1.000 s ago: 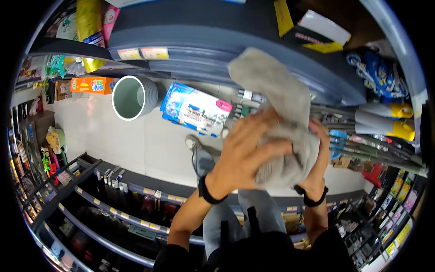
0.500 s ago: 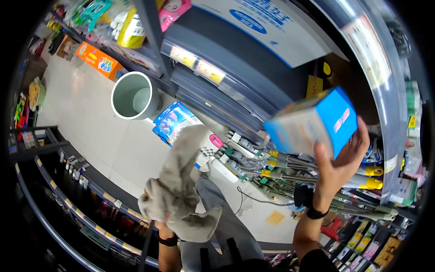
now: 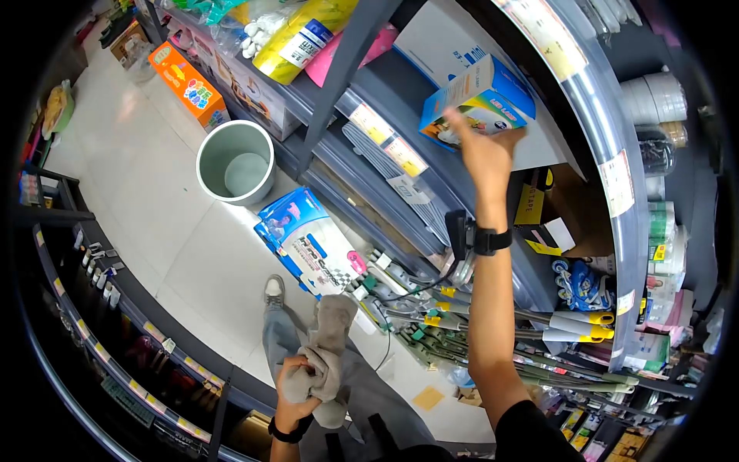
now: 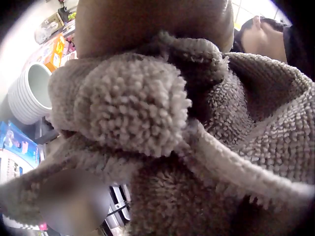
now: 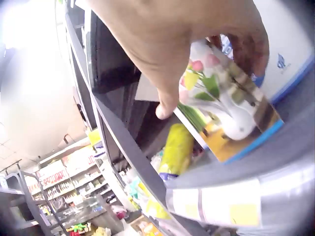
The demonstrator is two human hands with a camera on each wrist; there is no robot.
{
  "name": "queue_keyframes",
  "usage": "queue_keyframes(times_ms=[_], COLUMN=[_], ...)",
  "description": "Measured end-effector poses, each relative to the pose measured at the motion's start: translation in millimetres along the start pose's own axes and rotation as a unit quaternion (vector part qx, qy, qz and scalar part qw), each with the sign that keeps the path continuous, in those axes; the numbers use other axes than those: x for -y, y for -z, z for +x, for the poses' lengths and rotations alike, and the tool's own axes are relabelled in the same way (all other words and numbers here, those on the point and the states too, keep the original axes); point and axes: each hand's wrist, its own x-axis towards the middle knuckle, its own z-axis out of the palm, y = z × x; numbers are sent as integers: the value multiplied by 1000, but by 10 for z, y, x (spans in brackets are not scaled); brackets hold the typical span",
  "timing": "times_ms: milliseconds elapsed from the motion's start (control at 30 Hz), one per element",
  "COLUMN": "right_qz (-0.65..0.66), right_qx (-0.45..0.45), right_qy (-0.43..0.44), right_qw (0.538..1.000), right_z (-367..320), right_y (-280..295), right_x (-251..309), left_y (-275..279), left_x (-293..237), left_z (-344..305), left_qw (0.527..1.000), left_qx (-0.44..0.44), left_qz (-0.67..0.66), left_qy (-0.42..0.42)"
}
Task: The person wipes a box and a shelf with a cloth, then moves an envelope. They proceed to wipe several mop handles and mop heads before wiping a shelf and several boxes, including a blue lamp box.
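Observation:
My left hand [image 3: 295, 393] grips a bunched grey-brown cloth [image 3: 315, 376] above my legs. The left wrist view shows the cloth's looped, towel-like pile [image 4: 133, 105] close up; it hides most of the fingers. On the shelf at the upper right, my right hand [image 3: 488, 150] is spread at a blue-and-white LED lamp box [image 3: 493, 91]. In the right wrist view the thumb stands just off the near edge of the box, while the other fingers reach over its far side. Tulips and a white lamp are printed on the box face [image 5: 221, 98].
A ribbed pale-green bin [image 3: 237, 165] stands on the floor beside an orange box [image 3: 187, 86]. Nearer lies a blue-and-white box [image 3: 312, 240]. Power strips and grey poles with yellow ends [image 3: 581, 327] crowd the right. Behind the lamp box is a large white carton [image 3: 439, 42].
My right hand has carried the lamp box from over the aisle up onto the shelf, its fingers now spread. The cloth, first in both hands, is now bunched in my left hand, lower down.

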Motion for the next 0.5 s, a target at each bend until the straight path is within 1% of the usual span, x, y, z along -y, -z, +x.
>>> queue_keyframes(times_ms=[67, 100, 133, 200, 267, 333, 400, 433, 467, 500], right_qz=[-10, 30, -5, -72, -130, -128, -137, -113, -118, -119], right_qx=[91, 117, 104, 111, 101, 94, 105, 115, 108, 65], right_qy=[7, -51, -57, -33, 50, 39, 32, 0, -11, 33], right_qw=[996, 991, 993, 991, 985, 987, 984, 987, 987, 990], right_z=[-176, -237, -308, -291, -207, -137, -110, -112, -154, -222], right_y=[-56, -142, -182, -345, -551, -742, -737, -671, -521, -323], right_x=[-210, -301, -119, -65, -65, 11, 108, 109, 41, -25], left_y=[16, 47, 79, 150, 234, 300, 341, 353, 362, 355], left_x=[-40, -48, -48, -70, -149, -157, -157, -167, -184, -204], left_z=[79, 115, 150, 185, 258, 337, 407, 415, 431, 466], left_qw=[994, 994, 997, 1000, 1000, 998, 997, 999, 999, 999], left_qx=[-21, -18, -19, -4, 15, 6, 32, 33, 33, 44], left_qz=[-104, -102, -68, 3, 2, 53, 51, 32, 14, 18], left_qy=[40, 41, 26, 4, 6, -29, -41, -13, 15, 15])
